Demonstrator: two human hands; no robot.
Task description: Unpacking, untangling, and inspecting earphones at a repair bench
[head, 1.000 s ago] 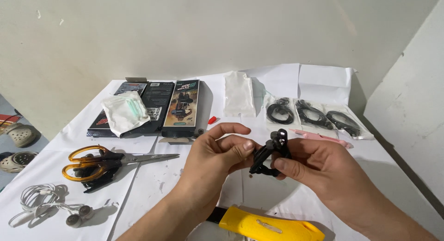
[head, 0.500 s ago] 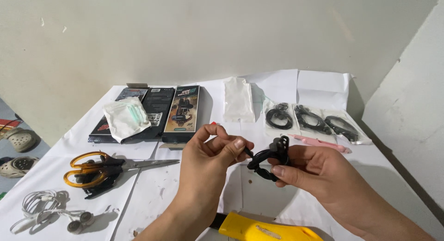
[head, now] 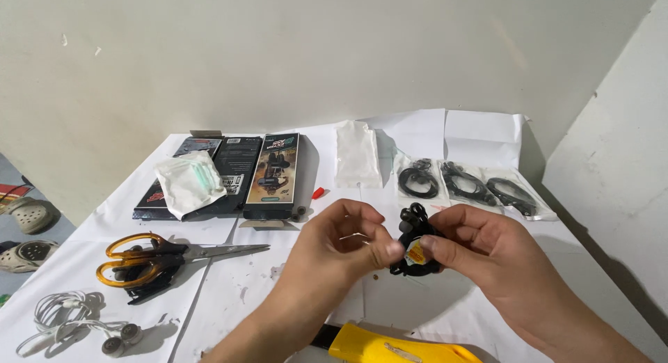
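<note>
Both my hands meet over the white paper-covered table (head: 229,293). My right hand (head: 480,248) grips a coiled bundle of black earphone cable (head: 412,227) with a small orange and white sticker on it. My left hand (head: 341,248) has its fingers closed, pinching at the bundle's left side right by the sticker. Three clear bags with black coiled earphones (head: 465,182) lie in a row behind my right hand.
Orange-handled scissors (head: 149,258) lie at the left, white earphones (head: 69,321) at the near left. Dark flat boxes (head: 268,171) with a white pouch (head: 188,182) on them sit at the back left. An empty clear bag (head: 357,154) lies behind. A yellow tool (head: 396,345) is at the front edge.
My left hand has closed in on the black cable bundle and now pinches at it by the sticker. The bundle sits a little lower between both hands.
</note>
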